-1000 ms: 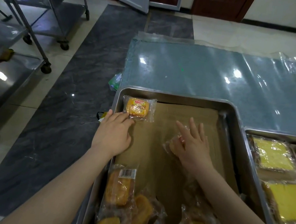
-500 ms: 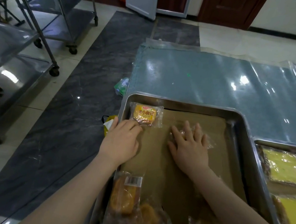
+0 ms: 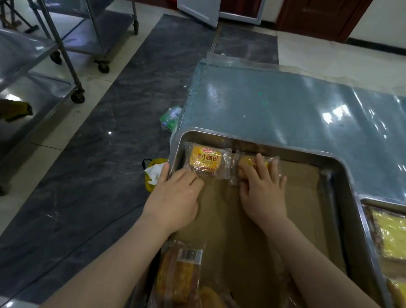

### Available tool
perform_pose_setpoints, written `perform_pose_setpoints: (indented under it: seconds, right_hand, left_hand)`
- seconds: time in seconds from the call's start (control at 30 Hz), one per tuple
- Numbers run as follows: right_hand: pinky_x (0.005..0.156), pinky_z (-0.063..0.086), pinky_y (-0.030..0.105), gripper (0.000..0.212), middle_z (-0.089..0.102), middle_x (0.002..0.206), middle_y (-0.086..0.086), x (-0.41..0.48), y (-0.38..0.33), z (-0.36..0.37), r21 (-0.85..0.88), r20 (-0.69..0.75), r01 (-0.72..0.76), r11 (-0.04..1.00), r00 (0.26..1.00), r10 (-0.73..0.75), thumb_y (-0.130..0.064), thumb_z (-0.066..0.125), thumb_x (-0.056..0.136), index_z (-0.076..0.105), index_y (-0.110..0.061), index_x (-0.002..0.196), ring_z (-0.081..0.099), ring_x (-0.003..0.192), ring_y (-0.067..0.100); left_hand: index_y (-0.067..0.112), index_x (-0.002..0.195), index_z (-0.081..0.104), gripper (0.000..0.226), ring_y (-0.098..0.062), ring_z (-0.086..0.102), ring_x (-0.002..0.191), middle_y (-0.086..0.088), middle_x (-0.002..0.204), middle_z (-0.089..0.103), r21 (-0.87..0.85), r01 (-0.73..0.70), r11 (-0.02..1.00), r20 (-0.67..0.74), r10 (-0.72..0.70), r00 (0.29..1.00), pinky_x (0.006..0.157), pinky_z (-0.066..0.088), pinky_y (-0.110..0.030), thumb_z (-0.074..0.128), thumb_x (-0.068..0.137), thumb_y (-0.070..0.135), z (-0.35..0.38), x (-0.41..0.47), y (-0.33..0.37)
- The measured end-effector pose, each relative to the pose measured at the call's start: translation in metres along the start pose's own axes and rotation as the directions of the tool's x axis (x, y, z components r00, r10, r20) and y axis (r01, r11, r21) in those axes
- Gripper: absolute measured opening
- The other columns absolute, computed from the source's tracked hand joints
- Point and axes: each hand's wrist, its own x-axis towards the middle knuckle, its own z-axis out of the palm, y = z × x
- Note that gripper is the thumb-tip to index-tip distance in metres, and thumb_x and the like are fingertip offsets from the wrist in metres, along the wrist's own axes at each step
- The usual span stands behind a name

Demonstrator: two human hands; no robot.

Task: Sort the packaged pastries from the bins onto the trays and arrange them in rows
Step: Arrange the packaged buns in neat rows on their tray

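Left hand (image 3: 175, 198): flat on the paper (image 3: 301, 205), fingers relaxed, gripping nothing. Fingertips touch the near edge of the first bun (image 3: 205, 160); thumb sits on the tray's (image 3: 250, 140) left rim.

Right hand (image 3: 263, 196): open, fingers spread over the second bun (image 3: 243, 164), pressing it down, no pinch visible.

Both buns are wrapped and lie side by side along the tray's far edge. First is in the far-left corner, label up. Second is just right of it, wrappers touching or nearly so; can't tell which. It is mostly hidden under the fingers.

Pile (image 3: 178, 277) of wrapped pastries sits at the tray's near end, one barcode up. Brown paper between pile and row is bare.

Second tray (image 3: 396, 203) butts against the right side and holds wrapped yellow cakes (image 3: 402, 237).

Both trays sit on a grey-blue table (image 3: 305, 110) under clear film.

On the floor left of the table: green wrapper (image 3: 171, 118), yellow scrap (image 3: 151, 173), steel racks (image 3: 10, 56) on casters.
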Motion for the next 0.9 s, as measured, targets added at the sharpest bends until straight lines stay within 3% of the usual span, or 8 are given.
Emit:
perform_pose_setpoints:
  seconds: [0.17,0.27,0.33,0.43,0.5,0.63,0.77,0.9]
  right_hand:
    - [0.109,-0.009,0.061,0.039,0.005,0.161,0.0,0.003,-0.008,-0.002,0.025,0.034,0.012,1.0,0.999,-0.013,-0.029,0.036,0.099,0.032,-0.037,0.137,-0.008,0.146,0.033]
    - [0.109,-0.013,0.055,0.041,0.006,0.161,-0.002,-0.005,-0.002,-0.014,0.02,0.001,0.027,0.999,1.0,-0.027,-0.028,0.038,0.099,0.034,-0.033,0.139,-0.009,0.146,0.027]
    - [0.114,-0.003,0.049,0.042,0.012,0.16,-0.002,-0.021,0.005,-0.027,0.079,-0.024,0.05,0.996,0.999,-0.048,-0.028,0.041,0.098,0.036,-0.033,0.139,-0.004,0.147,0.022]
    - [0.111,0.026,0.039,0.035,0.035,0.15,-0.006,-0.056,0.026,-0.046,0.135,-0.025,0.02,0.991,1.0,-0.017,-0.026,0.048,0.095,0.05,-0.034,0.13,0.028,0.14,0.019]
    - [0.097,0.041,0.027,0.027,0.05,0.133,-0.009,-0.081,0.044,-0.058,0.174,0.028,-0.051,0.983,0.999,0.047,-0.022,0.052,0.094,0.059,-0.033,0.117,0.048,0.118,0.011]
    - [0.068,0.043,0.015,0.014,0.063,0.104,-0.009,-0.116,0.08,-0.081,0.188,0.165,-0.231,0.955,0.966,0.201,-0.029,0.061,0.09,0.062,-0.031,0.104,0.055,0.084,0.001]
    - [0.069,0.046,0.017,0.044,0.057,0.098,-0.02,-0.141,0.09,-0.094,0.112,0.406,-0.311,0.944,0.881,0.242,-0.053,0.07,0.077,0.051,-0.036,0.113,0.055,0.085,0.0]
    - [0.078,0.045,0.019,0.065,0.051,0.105,-0.02,-0.144,0.084,-0.095,0.093,0.474,-0.256,0.962,0.861,0.183,-0.047,0.077,0.071,0.045,-0.037,0.127,0.053,0.094,0.002]
  left_hand:
    - [0.023,0.13,0.048,0.044,-0.016,0.03,0.134,0.002,0.136,0.046,0.011,-0.004,1.0,-0.004,0.004,1.0,0.112,-0.004,-0.049,0.046,0.087,0.02,0.001,0.0,0.0]
    - [0.025,0.145,0.029,0.059,-0.017,0.013,0.144,0.001,0.152,0.029,0.052,0.006,0.999,0.011,-0.006,1.0,0.109,-0.012,-0.05,0.045,0.089,0.024,0.003,0.001,0.002]
    - [0.026,0.149,0.017,0.064,-0.019,0.004,0.145,0.0,0.156,0.019,0.106,0.005,0.994,0.023,-0.008,1.0,0.108,-0.017,-0.052,0.042,0.09,0.027,0.005,0.001,0.002]
    - [0.028,0.15,0.006,0.068,-0.026,0.001,0.145,-0.002,0.158,0.012,0.154,0.036,0.987,0.039,-0.042,0.998,0.107,-0.016,-0.056,0.039,0.09,0.032,0.003,0.001,0.002]
    - [0.028,0.15,0.002,0.07,-0.027,0.0,0.145,-0.003,0.158,0.01,0.172,0.03,0.985,0.067,-0.042,0.997,0.108,-0.015,-0.056,0.038,0.091,0.033,0.001,0.002,0.003]
    - [0.026,0.15,-0.001,0.071,-0.024,0.0,0.145,-0.004,0.158,0.01,0.179,0.006,0.984,0.064,-0.017,0.998,0.111,-0.013,-0.048,0.037,0.091,0.032,0.001,0.002,0.004]
    - [0.025,0.15,0.002,0.071,-0.02,0.003,0.145,-0.004,0.158,0.013,0.164,-0.014,0.986,0.047,0.007,0.999,0.113,-0.011,-0.039,0.04,0.091,0.031,0.002,0.001,0.004]
    - [0.025,0.15,0.007,0.069,-0.02,0.008,0.145,-0.004,0.157,0.018,0.146,-0.013,0.989,0.037,0.008,0.999,0.112,-0.008,-0.035,0.042,0.091,0.03,0.003,0.0,0.004]
